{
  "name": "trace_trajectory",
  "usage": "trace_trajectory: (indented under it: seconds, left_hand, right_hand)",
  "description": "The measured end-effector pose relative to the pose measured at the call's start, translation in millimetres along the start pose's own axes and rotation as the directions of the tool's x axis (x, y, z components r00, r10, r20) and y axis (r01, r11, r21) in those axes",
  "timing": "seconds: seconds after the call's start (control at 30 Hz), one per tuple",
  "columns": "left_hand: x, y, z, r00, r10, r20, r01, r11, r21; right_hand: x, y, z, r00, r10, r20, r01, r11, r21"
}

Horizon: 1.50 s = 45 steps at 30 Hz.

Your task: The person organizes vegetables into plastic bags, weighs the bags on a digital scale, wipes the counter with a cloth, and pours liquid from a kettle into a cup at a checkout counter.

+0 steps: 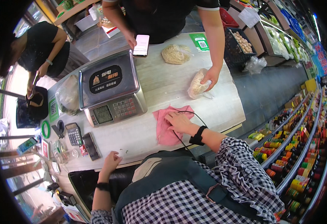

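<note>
My right hand [179,122] lies on a crumpled pink cloth [163,134] on the counter, with its fingers bent over the fabric. A thin black cable [200,118] loops beside that wrist. Near the counter's front edge, my left hand [113,161] is empty, with its fingers loosely curled and slightly apart. The closest thing to it is a dark smartphone [91,146]. Across the counter, another person's hand [212,77] grips a clear plastic bag of noodles [197,85]. A second bag of noodles [176,54] lies farther back. That person's other hand [130,39] holds a lit smartphone [141,45].
A digital price scale [110,81] stands on the counter [158,84], beside a bagged vegetable [68,93]. A calculator [73,134], green tape roll [45,129] and glass jar [61,157] sit left. Another person [45,50] stands at far left. Bottle shelves [289,165] line the right.
</note>
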<state>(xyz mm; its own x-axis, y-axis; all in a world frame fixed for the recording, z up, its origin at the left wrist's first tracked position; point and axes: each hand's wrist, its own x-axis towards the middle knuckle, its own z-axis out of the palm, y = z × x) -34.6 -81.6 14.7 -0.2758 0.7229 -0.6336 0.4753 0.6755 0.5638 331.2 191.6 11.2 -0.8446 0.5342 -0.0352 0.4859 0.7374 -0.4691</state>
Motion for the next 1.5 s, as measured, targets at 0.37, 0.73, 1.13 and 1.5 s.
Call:
trace_trajectory:
  seconds: [0.37, 0.73, 1.13, 1.5]
  left_hand:
    - [55, -10, 15, 0.966, -0.189, -0.175, 0.236, 0.923, 0.306]
    - [53, 18, 12, 0.906, -0.405, -0.124, 0.423, 0.879, 0.219]
    - [62, 21, 10, 0.886, -0.454, -0.091, 0.459, 0.833, 0.309]
    - [60, 8, 10, 0.930, -0.367, 0.002, 0.327, 0.832, 0.449]
  right_hand:
    - [-45, 39, 3, 0.952, -0.128, -0.278, 0.122, 0.992, -0.037]
    - [-44, 38, 2, 0.946, -0.147, -0.290, 0.130, 0.988, -0.079]
    - [-44, 39, 4, 0.936, -0.156, -0.315, 0.140, 0.988, -0.072]
    - [-40, 37, 5, 0.945, -0.167, -0.280, 0.146, 0.985, -0.092]
